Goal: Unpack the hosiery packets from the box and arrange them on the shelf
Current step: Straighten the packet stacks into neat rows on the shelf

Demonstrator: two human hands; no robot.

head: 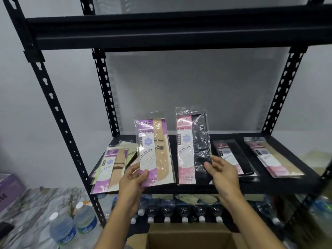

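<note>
At the left end of the shelf (pixel 269 188) lies a fanned purple pile (pixel 107 169), reaching the front edge; just right of it the left grip (pixel 133 178) pinches a purple packet (pixel 154 153) by its bottom corner, upright over the shelf; beside it a pink packet (pixel 193 148) of black hosiery is pinched at its lower right edge by the right grip (pixel 221 172); further right lie a black pile (pixel 231 157) and a beige pile (pixel 273 157). Best, I judge, to match by kind: purple onto purple, pink onto the black pile, laid flat, squared, back from the edge. Bare shelf shows between and behind the piles; the box (pixel 188 238) stands open below.
</note>
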